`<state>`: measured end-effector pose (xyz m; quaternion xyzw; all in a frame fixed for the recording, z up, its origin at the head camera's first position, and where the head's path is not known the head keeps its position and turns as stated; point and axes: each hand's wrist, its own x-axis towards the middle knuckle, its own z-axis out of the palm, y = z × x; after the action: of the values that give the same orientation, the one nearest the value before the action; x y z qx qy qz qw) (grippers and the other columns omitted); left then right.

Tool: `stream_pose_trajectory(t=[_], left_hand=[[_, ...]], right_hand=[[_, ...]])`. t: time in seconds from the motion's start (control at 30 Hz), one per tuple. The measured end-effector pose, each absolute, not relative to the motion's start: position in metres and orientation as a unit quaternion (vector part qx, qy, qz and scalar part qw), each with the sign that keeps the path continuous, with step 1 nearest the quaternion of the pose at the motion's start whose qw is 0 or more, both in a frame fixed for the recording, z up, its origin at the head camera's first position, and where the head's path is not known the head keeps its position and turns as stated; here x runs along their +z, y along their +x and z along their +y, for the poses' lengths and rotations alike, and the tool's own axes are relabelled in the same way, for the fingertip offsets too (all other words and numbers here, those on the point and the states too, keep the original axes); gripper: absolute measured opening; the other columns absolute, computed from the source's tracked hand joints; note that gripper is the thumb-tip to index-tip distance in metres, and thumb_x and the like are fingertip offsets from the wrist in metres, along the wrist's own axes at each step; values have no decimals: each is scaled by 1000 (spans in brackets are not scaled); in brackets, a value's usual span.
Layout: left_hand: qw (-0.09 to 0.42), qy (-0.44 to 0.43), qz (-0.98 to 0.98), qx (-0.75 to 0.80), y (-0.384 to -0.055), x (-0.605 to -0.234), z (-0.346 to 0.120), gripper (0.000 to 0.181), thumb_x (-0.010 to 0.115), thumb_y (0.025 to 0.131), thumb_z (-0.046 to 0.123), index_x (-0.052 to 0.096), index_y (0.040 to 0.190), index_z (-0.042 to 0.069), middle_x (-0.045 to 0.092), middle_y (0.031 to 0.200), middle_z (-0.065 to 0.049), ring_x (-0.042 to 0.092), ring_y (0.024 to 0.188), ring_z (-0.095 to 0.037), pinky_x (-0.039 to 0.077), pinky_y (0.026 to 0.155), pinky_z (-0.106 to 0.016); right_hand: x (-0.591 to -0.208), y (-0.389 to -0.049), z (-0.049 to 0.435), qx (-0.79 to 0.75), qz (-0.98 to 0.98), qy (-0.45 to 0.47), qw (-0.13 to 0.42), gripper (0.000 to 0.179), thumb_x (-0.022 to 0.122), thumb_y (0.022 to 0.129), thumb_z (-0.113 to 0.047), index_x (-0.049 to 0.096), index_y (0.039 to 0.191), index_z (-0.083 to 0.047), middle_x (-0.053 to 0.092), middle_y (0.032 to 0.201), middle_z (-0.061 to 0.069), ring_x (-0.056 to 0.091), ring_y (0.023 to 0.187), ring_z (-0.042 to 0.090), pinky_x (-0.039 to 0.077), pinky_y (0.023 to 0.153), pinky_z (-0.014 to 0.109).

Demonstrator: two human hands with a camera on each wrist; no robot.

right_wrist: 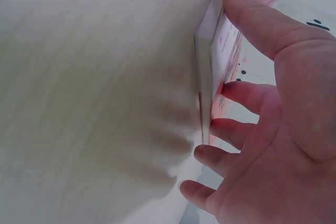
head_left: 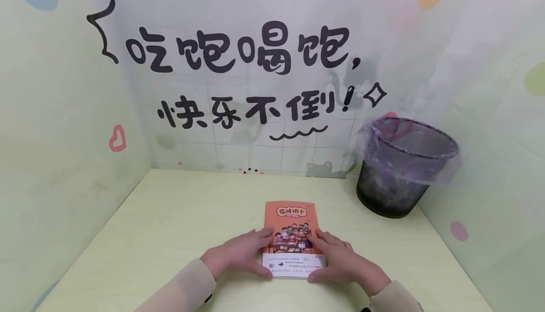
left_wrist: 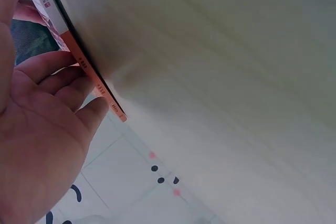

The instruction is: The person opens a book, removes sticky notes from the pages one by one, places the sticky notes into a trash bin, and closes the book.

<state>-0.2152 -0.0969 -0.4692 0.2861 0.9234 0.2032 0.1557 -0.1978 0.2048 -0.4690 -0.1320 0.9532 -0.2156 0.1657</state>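
A thin paperback book (head_left: 291, 243) lies in front of me in the head view, with an orange cover, a cartoon of several children and a white band across its near end. My left hand (head_left: 240, 255) touches its left side, thumb near the lower corner. In the left wrist view, that hand's fingertips rest along the orange and white spine (left_wrist: 89, 69). My right hand (head_left: 340, 257) is at the opposite side, index fingertip on the cover. The right wrist view shows its thumb at the book's near edge (right_wrist: 210, 19) and its fingers loosely spread beside the pages.
The book is on a pale yellow table (head_left: 179, 217). At the back right stands a black bin (head_left: 393, 191) lined with a translucent purple bag (head_left: 438, 172). Printed cloth walls (head_left: 255, 156) with large black characters enclose the table at the back and both sides.
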Motion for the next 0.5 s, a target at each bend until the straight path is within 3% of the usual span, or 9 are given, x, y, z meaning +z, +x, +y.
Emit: stream_pose_trajectory(t=[0.4, 0.5], left_hand=[[151, 280, 921, 225, -221, -475, -106, 105, 95, 82, 47, 47, 165, 4, 33, 180, -14, 37, 164, -42, 33, 134, -58], [143, 278, 923, 223, -218, -476, -107, 105, 92, 85, 53, 46, 167, 5, 30, 181, -14, 33, 166, -42, 32, 134, -59]], right_hand=[[-475, -207, 201, -216, 952, -139, 164, 106, 94, 79, -60, 48, 168, -24, 31, 182, 11, 27, 167, 47, 25, 129, 76], [-475, -204, 204, -229, 951, -146, 146, 104, 89, 84, -64, 46, 169, -21, 30, 182, 13, 26, 167, 47, 23, 129, 78]])
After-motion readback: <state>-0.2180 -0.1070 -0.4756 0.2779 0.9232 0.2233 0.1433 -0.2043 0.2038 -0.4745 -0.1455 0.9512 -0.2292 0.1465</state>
